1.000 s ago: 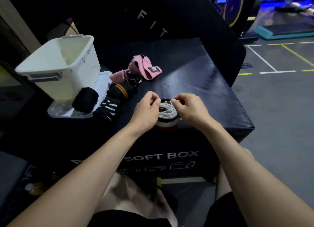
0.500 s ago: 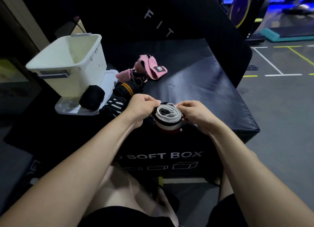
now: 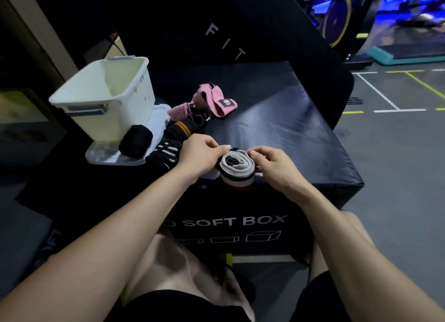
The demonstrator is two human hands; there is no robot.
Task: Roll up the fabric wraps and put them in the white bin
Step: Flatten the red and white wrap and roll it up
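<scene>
Two hands, left hand (image 3: 199, 154) and right hand (image 3: 272, 162), are being pinched around the grey rolled wrap (image 3: 236, 168) at the near worktop (image 3: 289, 129) edge, apparently so the coil is being kept tight before the white bin (image 3: 106, 97) at the far left.

Both hands' fingers (image 3: 222, 149) have wound the grey wrap (image 3: 236, 168) tighter.

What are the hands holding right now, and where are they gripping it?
Both hands hold the rolled grey wrap: the left hand pinches its left side, the right hand its right side, near the top edge.
</scene>
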